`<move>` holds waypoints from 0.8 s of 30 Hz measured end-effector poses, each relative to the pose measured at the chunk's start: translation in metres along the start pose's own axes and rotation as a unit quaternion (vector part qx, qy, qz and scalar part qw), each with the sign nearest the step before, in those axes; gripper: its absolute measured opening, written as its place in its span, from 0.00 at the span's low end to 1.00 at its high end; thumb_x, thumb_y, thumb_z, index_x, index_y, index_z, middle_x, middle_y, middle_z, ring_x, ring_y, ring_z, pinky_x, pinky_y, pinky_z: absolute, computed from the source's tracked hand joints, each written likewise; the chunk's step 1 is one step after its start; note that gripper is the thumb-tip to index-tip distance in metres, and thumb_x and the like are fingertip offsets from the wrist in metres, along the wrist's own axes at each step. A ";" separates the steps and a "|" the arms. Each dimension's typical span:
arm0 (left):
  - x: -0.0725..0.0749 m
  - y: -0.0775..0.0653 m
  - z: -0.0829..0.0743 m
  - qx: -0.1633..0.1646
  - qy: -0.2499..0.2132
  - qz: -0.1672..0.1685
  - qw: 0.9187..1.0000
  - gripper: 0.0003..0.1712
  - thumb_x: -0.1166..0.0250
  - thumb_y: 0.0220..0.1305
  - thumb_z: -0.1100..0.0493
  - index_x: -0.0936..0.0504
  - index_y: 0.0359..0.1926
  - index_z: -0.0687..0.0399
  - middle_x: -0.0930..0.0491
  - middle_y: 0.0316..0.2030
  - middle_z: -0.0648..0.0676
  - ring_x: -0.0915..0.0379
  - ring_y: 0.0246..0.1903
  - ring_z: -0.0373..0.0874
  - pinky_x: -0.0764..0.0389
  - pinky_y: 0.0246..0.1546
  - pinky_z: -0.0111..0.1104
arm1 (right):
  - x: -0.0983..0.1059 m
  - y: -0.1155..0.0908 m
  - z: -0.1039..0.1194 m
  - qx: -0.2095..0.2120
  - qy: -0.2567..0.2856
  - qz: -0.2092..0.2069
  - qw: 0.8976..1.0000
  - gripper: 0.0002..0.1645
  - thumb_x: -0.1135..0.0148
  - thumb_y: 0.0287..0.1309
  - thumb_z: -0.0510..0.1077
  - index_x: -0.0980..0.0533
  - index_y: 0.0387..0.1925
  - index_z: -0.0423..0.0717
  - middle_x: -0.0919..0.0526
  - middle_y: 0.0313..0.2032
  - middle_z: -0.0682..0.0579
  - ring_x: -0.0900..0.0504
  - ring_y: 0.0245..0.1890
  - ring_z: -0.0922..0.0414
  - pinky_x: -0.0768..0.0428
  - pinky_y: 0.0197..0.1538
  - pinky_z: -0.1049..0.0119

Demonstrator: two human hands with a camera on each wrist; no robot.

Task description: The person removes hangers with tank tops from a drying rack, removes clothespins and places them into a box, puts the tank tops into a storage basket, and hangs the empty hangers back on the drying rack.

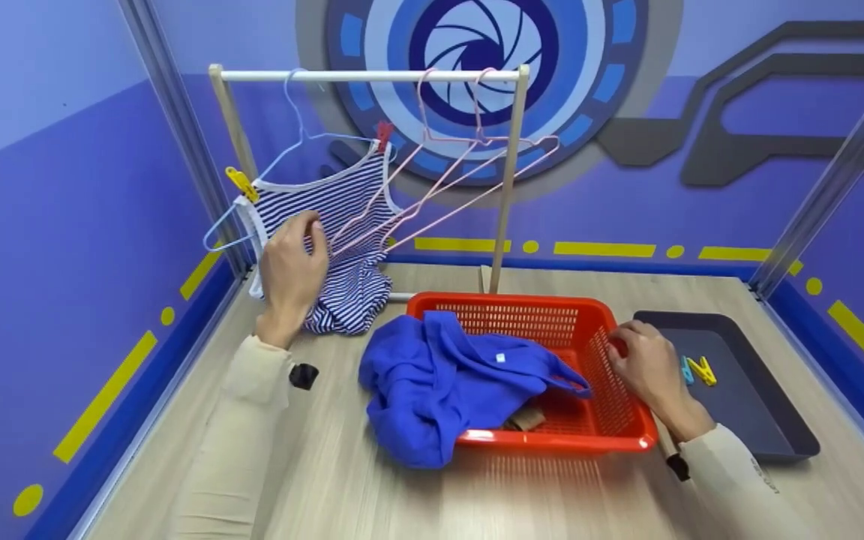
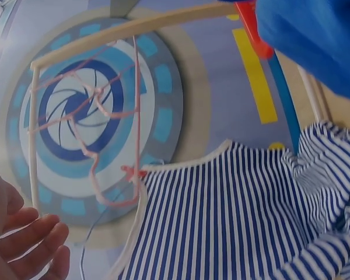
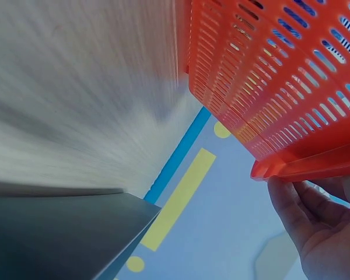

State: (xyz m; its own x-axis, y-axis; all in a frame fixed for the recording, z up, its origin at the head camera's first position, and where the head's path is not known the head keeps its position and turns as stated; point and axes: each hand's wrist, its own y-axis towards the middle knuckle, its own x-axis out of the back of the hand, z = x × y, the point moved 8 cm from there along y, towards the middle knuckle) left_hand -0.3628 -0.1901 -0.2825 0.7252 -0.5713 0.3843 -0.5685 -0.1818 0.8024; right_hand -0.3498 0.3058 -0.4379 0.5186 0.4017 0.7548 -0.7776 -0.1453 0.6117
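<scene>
Striped top hangs from a blue hanger on the left of the rack, a yellow peg at one shoulder and a red peg at the other. The left hand is in front of it, hiding some of the cloth; the left wrist view shows its fingers loosely bent and slightly spread, holding nothing. Two pink hangers hang farther right. On the bench, blue cloth spills over the left side of a red basket. At the basket's right rim, the right hand curls its fingers, gripping the edge; the right wrist view adds the slotted outer wall and the fingertips at the rim. Farthest right, only the head view shows the blue peg and second yellow peg inside a dark tray.
</scene>
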 end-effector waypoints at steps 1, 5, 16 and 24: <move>0.004 0.001 0.002 0.000 0.001 -0.007 1.000 0.12 0.44 0.69 0.59 0.16 0.44 0.61 0.15 0.42 0.60 0.19 0.45 0.57 0.23 0.47 0.48 | 0.000 0.000 0.000 -0.003 -0.001 0.003 1.000 0.08 0.32 0.51 0.36 0.17 0.33 0.34 0.16 0.36 0.38 0.17 0.36 0.42 0.17 0.41 0.44; 0.022 0.005 0.016 0.006 -0.002 -0.048 0.999 0.12 0.43 0.67 0.61 0.18 0.45 0.63 0.19 0.47 0.62 0.24 0.51 0.57 0.26 0.55 0.47 | 0.000 0.000 -0.001 -0.013 -0.001 0.013 1.000 0.09 0.32 0.52 0.37 0.17 0.34 0.34 0.16 0.37 0.38 0.17 0.36 0.42 0.16 0.41 0.44; 0.037 0.019 0.083 0.103 0.052 -0.037 0.993 0.25 0.43 0.68 0.58 0.29 0.62 0.63 0.27 0.62 0.63 0.34 0.63 0.59 0.37 0.66 0.49 | 0.000 0.000 -0.001 0.000 0.002 -0.003 1.000 0.07 0.31 0.50 0.36 0.17 0.33 0.35 0.16 0.35 0.39 0.17 0.35 0.43 0.16 0.41 0.44; 0.029 0.019 0.108 0.126 0.068 -0.003 0.990 0.25 0.47 0.72 0.52 0.29 0.64 0.62 0.25 0.61 0.65 0.31 0.61 0.61 0.36 0.62 0.51 | 0.000 -0.001 -0.001 0.002 0.003 -0.004 1.000 0.07 0.31 0.50 0.37 0.17 0.32 0.36 0.16 0.35 0.40 0.17 0.35 0.44 0.16 0.41 0.45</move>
State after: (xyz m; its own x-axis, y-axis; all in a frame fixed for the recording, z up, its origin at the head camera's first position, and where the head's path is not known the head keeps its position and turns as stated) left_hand -0.3946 -0.2964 -0.3055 0.7649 -0.4592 0.4518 -0.6302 -0.3881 0.6725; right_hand -0.3498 0.3067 -0.4389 0.5223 0.4091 0.7482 -0.7720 -0.1458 0.6187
